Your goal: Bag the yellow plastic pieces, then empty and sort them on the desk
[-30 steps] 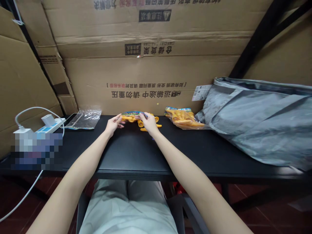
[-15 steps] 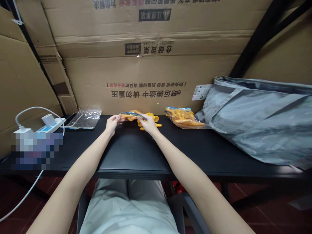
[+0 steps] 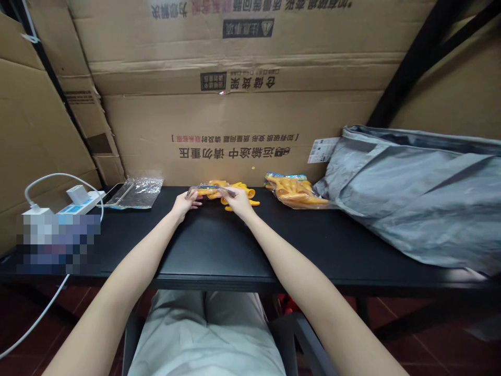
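Now the printed bag (image 3: pixel 211 187), pinched at its ends by the left hand (image 3: pixel 182 204) and right hand (image 3: pixel 240 202) over the black table (image 3: pixel 219 248), has tipped almost edge-on, its handling seemingly unfinished, loose orange pieces (image 3: pixel 251 193) beside the right hand

Open room: middle of the surface (image 3: pixel 219 250), between the arms, from near edge up to the left hand (image 3: pixel 183 206) and right hand (image 3: pixel 239 202); also right of the right arm, short of the grey bag (image 3: pixel 410 203), which blocks the right end. Upright cardboard (image 3: pixel 235 115) closes the back edge. Narrow gaps: clear wrapper (image 3: pixel 136 194) to left hand; loose yellow pieces (image 3: pixel 251 193) to bagged yellow pieces (image 3: pixel 293 191). Left end obstructed by power strip (image 3: pixel 83 205).
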A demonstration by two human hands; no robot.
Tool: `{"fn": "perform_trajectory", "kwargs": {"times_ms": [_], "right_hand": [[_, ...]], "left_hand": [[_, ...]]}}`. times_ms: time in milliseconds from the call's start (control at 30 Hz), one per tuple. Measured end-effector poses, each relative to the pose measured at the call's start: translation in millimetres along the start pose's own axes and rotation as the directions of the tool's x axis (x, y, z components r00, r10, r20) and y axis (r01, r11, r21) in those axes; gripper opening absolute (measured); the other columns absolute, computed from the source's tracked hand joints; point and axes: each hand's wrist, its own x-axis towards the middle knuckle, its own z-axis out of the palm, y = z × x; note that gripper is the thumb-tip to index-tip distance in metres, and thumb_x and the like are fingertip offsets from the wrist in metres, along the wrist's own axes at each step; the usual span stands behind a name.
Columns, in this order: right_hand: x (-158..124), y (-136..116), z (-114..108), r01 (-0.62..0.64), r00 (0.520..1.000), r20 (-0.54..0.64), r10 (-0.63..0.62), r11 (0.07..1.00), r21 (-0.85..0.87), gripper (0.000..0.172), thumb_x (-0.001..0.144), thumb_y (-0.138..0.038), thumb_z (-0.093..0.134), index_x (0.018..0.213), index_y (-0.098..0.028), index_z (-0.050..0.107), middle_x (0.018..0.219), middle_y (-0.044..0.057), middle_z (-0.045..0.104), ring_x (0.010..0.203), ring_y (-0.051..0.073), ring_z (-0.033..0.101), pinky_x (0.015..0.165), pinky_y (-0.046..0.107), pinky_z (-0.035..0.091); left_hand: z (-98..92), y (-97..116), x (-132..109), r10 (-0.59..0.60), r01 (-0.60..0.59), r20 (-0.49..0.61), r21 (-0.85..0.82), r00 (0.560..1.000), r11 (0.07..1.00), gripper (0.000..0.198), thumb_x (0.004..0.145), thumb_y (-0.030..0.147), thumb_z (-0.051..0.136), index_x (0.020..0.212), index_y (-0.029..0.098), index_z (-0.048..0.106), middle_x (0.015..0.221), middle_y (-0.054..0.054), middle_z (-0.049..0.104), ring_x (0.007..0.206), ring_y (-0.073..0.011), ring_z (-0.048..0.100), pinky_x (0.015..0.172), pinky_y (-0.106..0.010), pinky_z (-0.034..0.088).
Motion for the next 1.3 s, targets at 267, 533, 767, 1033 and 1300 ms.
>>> {"fn": "perform_trajectory", "kwargs": {"times_ms": [267, 533, 767, 1033, 1300], "right_hand": [[1.8, 11.7, -2.6, -0.008, 1.000, -0.015, 0.007, 0.995, -0.103, 0.035, 0.075, -0.054, 0.066, 0.078, -0.020, 0.071, 0.090, 0.007, 0.074, 0.093, 0.024, 0.068, 0.092, 0.046, 0.052], [-2.0, -7.3, 2.4, 0.143, 0.985, -0.054, -0.166, 0.946, -0.292, 0.030, 0.086, -0.044, 0.054, 0.088, -0.021, 0.073, 0.102, 0.007, 0.073, 0.100, 0.024, 0.067, 0.096, 0.042, 0.049], [-5.9, -18.2, -0.2, 0.210, 0.958, -0.100, -0.267, 0.899, -0.385, 0.032, 0.090, -0.041, 0.049, 0.090, -0.020, 0.074, 0.098, 0.007, 0.073, 0.093, 0.024, 0.068, 0.091, 0.037, 0.051], [-5.0, -28.9, -1.4, 0.412, 0.873, -0.090, -0.479, 0.825, -0.387, 0.031, 0.093, -0.039, 0.046, 0.097, -0.023, 0.072, 0.099, 0.007, 0.072, 0.096, 0.021, 0.066, 0.090, 0.039, 0.052], [-11.0, -49.0, -1.5, 0.481, 0.830, -0.092, -0.550, 0.790, -0.380, 0.036, 0.095, -0.041, 0.040, 0.117, -0.027, 0.065, 0.117, 0.009, 0.064, 0.113, 0.022, 0.058, 0.100, 0.043, 0.047]], "left_hand": [[-4.3, -3.3, 6.8, 0.038, -0.038, 0.011, 0.040, 0.999, 0.998, 0.039, 0.068, 0.048, 0.075, 0.076, 0.011, 0.066, 0.056, -0.006, 0.067, 0.045, -0.0092, 0.056, 0.052, -0.022, 0.045], [-0.5, 6.0, 1.0, 0.197, -0.197, 0.014, -0.012, 0.980, 0.980, 0.045, 0.067, 0.054, 0.073, 0.086, 0.014, 0.067, 0.095, -0.010, 0.073, 0.086, -0.0186, 0.069, 0.062, -0.022, 0.048], [0.5, 10.0, -4.9, 0.103, -0.102, 0.009, -0.013, 0.995, 0.995, 0.050, 0.073, 0.044, 0.072, 0.109, 0.012, 0.059, 0.075, -0.008, 0.073, 0.062, -0.0145, 0.068, 0.060, -0.023, 0.050], [1.8, 14.5, -6.1, 0.100, -0.099, 0.005, -0.041, 0.995, 0.994, 0.039, 0.078, 0.046, 0.068, 0.100, 0.014, 0.062, 0.071, -0.005, 0.072, 0.048, -0.0107, 0.064, 0.048, -0.018, 0.045], [3.1, 29.4, -11.9, 0.261, -0.256, 0.001, -0.174, 0.965, 0.951, 0.025, 0.074, 0.036, 0.069, 0.083, 0.015, 0.062, 0.087, -0.008, 0.074, 0.061, -0.0133, 0.068, 0.051, -0.020, 0.045]]}}
